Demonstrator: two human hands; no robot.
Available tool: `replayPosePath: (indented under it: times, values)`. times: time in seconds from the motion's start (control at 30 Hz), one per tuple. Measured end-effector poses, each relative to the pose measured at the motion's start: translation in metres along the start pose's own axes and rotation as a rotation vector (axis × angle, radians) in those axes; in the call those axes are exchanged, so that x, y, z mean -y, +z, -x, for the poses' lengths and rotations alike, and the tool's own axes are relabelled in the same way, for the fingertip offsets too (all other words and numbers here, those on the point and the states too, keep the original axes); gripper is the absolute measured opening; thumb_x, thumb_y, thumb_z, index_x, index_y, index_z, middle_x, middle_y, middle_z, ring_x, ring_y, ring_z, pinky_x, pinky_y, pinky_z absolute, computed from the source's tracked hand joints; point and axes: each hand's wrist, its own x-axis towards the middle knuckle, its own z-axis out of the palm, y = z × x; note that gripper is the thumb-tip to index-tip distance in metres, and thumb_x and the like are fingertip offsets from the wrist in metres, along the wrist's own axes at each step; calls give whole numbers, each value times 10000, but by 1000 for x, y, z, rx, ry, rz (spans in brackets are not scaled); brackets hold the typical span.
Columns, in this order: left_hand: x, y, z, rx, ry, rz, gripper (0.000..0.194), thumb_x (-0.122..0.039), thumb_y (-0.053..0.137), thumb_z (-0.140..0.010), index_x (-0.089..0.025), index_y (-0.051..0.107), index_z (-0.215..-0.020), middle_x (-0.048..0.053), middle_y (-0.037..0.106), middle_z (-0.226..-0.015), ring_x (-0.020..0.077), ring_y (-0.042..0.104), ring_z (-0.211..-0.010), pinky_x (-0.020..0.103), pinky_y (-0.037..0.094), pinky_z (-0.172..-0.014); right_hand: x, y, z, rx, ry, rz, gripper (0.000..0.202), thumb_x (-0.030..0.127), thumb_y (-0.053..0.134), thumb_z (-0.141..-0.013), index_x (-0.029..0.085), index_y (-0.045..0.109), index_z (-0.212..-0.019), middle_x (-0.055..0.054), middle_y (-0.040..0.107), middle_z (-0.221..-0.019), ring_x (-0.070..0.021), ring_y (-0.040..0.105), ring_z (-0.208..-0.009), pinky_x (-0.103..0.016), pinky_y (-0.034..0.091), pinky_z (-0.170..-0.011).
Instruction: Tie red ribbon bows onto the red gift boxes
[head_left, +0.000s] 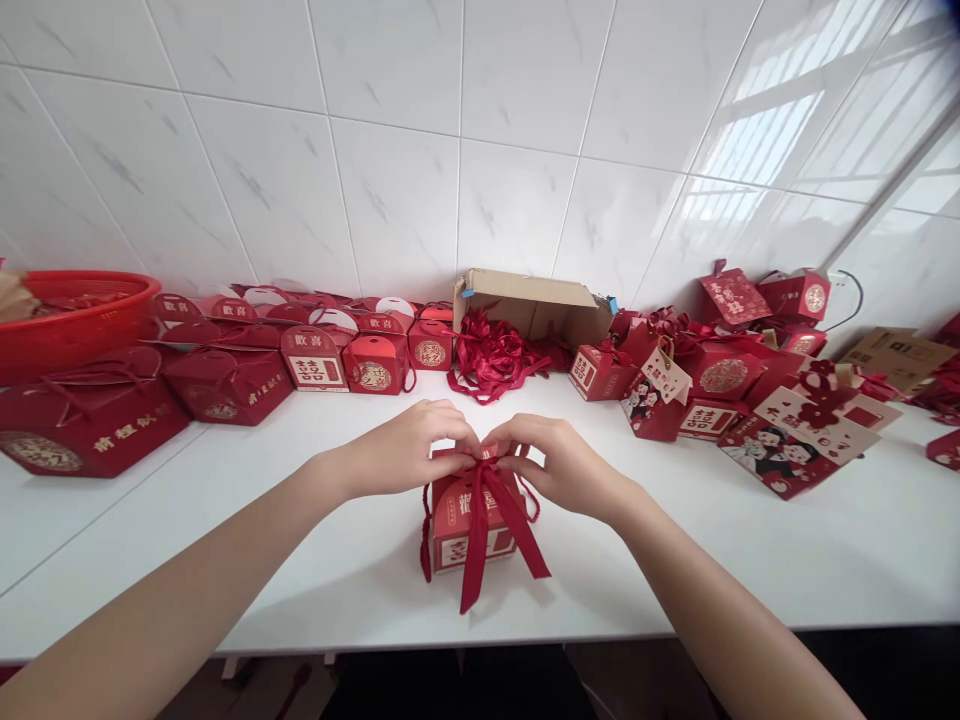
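A small red gift box [454, 515] with pale Chinese characters stands upright near the table's front edge. Around its top runs a dark red ribbon [480, 535], whose two tails hang down over the front face. My left hand [416, 445] pinches the ribbon at the top of the box from the left. From the right, my right hand [559, 460] pinches it too, thumb and forefinger closed. Both sets of fingertips almost meet at the knot, which they partly cover. Twisted red cords hang at both sides of the box.
Behind the hands, a cardboard box [536, 290] lies open with a heap of red ribbons [491, 355] spilling out. Rows of red gift boxes [229, 375] line the left; ribboned ones [727, 370] cluster right. An orange-red basin [82, 325] sits far left. A tiled wall [397, 170] backs the white table [337, 580].
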Motion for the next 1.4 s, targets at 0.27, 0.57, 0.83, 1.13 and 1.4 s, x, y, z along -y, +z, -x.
replayPosePath:
  times: [0.27,0.57,0.83,1.13,1.4]
  values:
    - [8,-5,2,-11,-33,10,133,-275,559,-835,-253,690,-825,8,658,-833,188,573,-809,270,427,-735,-8,11,13,50,-137,214,485,46,419,-830,326,672,-1134,-52,570,-916,-135,535,-695,-252,509,-603]
    - [13,3,3,233,-116,120,135,-327,491,-871,-222,571,-897,35,528,-975,178,519,-882,270,443,-791,-20,15,10,30,-203,98,384,92,495,-838,328,727,-1032,-55,517,-911,-158,543,-799,-293,523,-694]
    - [9,3,0,211,-12,78,59,-212,503,-821,-205,484,-765,27,449,-892,190,440,-883,269,424,-747,-25,19,11,19,-269,103,374,84,463,-860,272,733,-1040,-75,479,-919,-173,536,-820,-315,528,-713]
    - [14,1,-6,179,74,-12,248,-377,455,-911,-196,600,-822,70,512,-1022,212,438,-994,343,372,-912,-35,21,12,-15,-337,89,340,47,508,-849,238,731,-1020,-63,462,-921,-140,520,-808,-281,527,-711]
    - [18,2,-8,-9,88,-110,284,-437,526,-857,-188,520,-720,42,580,-890,199,478,-871,365,356,-871,-32,20,11,-40,-380,127,360,34,474,-842,241,713,-1014,-51,465,-913,-135,529,-796,-268,524,-681]
